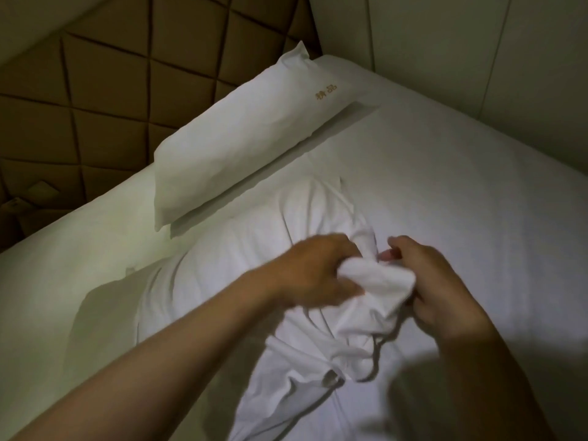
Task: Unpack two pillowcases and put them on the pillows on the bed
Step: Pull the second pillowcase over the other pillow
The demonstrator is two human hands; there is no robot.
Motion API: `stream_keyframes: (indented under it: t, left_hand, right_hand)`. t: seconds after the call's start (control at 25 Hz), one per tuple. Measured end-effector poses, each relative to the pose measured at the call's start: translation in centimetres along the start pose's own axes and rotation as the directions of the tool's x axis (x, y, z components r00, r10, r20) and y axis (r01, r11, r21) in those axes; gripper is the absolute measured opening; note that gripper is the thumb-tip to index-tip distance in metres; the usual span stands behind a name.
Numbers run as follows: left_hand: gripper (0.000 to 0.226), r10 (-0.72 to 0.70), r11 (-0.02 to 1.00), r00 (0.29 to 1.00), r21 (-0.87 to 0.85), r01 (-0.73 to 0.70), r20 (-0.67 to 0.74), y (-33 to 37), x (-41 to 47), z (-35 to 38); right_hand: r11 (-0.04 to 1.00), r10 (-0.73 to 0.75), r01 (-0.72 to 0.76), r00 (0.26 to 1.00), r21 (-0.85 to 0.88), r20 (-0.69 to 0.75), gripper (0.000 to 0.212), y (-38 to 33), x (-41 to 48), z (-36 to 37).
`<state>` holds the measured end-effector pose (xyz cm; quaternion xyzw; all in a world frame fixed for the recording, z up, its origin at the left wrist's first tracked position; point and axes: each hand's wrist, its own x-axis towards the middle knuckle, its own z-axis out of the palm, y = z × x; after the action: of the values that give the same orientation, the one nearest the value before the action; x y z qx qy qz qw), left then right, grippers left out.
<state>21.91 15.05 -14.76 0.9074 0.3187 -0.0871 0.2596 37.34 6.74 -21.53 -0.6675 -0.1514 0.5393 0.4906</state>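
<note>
While you look down at the bed [461,160], you can count two pillows. One cased pillow [241,135], marked with gold stitching, lies at eleven o'clock along the quilted headboard [111,74]. A second pillow [235,249] lies at the centre, partly under loose white cloth. You have one pillowcase [366,283] in view, bunched between your two hands just below centre and trailing toward six o'clock. Your left hand [313,272] curls its fingers round the bunch; your right hand [436,281] pinches its edge on the three o'clock side.
</note>
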Motion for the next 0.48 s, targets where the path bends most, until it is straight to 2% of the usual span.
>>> stream_keyframes:
  t: [0.08,0.12,0.2,0.28,0.36,0.4,0.44,0.48]
  left_hand:
    - [0.029,0.164,0.970,0.985,0.175,-0.170,0.045,0.9,-0.6,2.7]
    - [0.032,0.202,0.963,0.978,0.170,-0.209,0.057,0.8,-0.7,3.6]
    - [0.032,0.223,0.971,0.974,0.082,-0.226,0.043,0.5,-1.2,4.0]
    - [0.031,0.090,0.986,0.994,-0.133,-0.098,-0.064,0.2,-1.9,3.4]
    - [0.025,-0.184,0.897,0.966,-0.433,0.088,-0.184,-0.1,-2.7,2.3]
    - [0.020,-0.292,0.852,0.930,-0.503,0.147,-0.222,-0.2,-2.9,1.8]
    - [0.016,-0.342,0.873,0.898,-0.447,0.195,-0.275,-0.5,-3.0,1.2]
    - [0.013,-0.339,0.928,0.876,-0.276,0.251,-0.343,-1.0,-2.9,0.5]
  right_hand:
    - [0.950,0.145,-0.120,0.987,-0.287,0.067,0.060,0.3,0.2,0.4]
    - [0.906,0.195,-0.145,0.977,-0.397,0.089,0.071,0.6,0.3,0.9]
    - [0.861,0.256,-0.145,0.952,-0.488,0.168,0.085,0.8,0.4,1.9]
    - [0.871,0.236,-0.098,0.943,-0.482,0.235,0.087,0.9,0.4,2.3]
    - [0.886,0.206,-0.073,0.947,-0.459,0.246,0.085,1.3,0.1,2.9]
    - [0.889,0.192,-0.063,0.951,-0.454,0.243,0.087,1.6,-0.1,3.2]
    - [0.890,0.177,-0.051,0.955,-0.454,0.240,0.088,2.0,-0.2,3.5]
    - [0.886,0.165,-0.040,0.959,-0.463,0.232,0.086,2.4,0.0,3.6]
